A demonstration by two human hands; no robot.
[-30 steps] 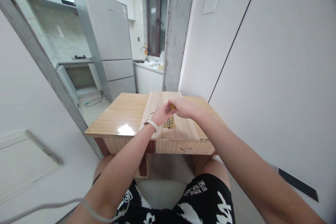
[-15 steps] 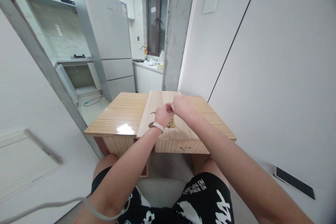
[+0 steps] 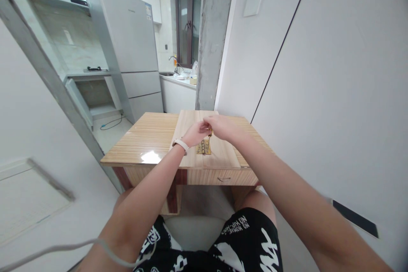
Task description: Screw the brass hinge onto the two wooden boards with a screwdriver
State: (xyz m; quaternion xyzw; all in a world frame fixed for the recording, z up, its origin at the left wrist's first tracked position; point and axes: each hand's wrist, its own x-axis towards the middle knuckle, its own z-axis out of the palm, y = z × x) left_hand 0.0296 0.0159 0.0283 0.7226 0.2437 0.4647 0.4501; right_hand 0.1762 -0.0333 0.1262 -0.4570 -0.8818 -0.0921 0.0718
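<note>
A brass-coloured hinge (image 3: pixel 200 148) lies open across the seam between two pale wooden boards. Above its right leaf stands a small screwdriver (image 3: pixel 210 133) with a yellowish handle, its thin shaft pointing down at the leaf. My right hand (image 3: pixel 219 126) is closed over the top of the handle from the right. From the left, my left hand (image 3: pixel 196 132), with a watch on the wrist, has its fingers closed against the same screwdriver. The exact grip of the left fingertips is partly hidden, and no screw can be made out at the tip.
The pale boards (image 3: pixel 185 125) rest on a wood-grain desk (image 3: pixel 143 136) with a drawer (image 3: pixel 236 177) at its front. A white wall (image 3: pixel 318 93) rises on the right. Behind the desk are a grey pillar (image 3: pixel 210 51) and a fridge (image 3: pixel 130 34).
The left hand has shifted slightly left and up, uncovering more of the hinge. The screwdriver now shows upright over the right leaf. The right hand has moved little, staying beside the left.
</note>
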